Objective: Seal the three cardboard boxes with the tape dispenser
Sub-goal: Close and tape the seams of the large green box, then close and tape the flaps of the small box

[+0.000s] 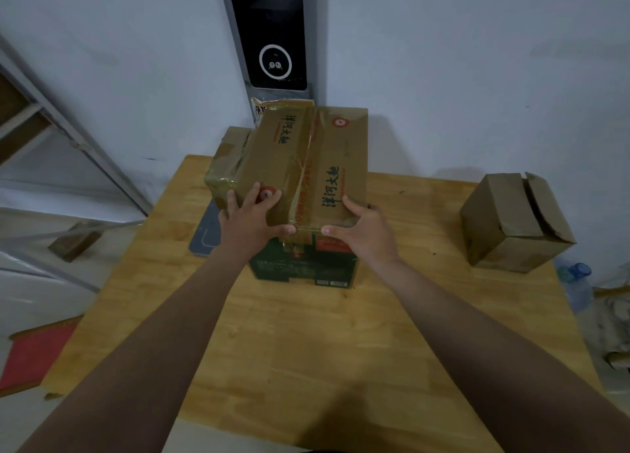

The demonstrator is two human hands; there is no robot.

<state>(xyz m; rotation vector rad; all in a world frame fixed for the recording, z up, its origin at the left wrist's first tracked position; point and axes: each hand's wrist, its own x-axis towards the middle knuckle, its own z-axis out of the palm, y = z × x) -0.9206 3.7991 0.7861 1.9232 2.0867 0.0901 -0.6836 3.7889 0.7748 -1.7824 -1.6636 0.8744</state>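
A large brown box (327,152) with blue characters and a taped centre seam stands at the table's far middle. My left hand (250,215) grips its near left corner, fingers over the top and thumb on the front edge. My right hand (358,227) grips the near right corner the same way. A second, crumpled taped box (226,159) sits behind it on the left. A small brown box (514,224) with loose top flaps sits at the right of the table. No tape dispenser is visible.
The wooden table (306,343) spreads toward me. A grey flat device (206,234) lies under the big box's left side. A plastic bottle (576,282) stands off the right edge. A metal shelf frame (68,128) leans at left; a black panel (272,33) hangs on the wall.
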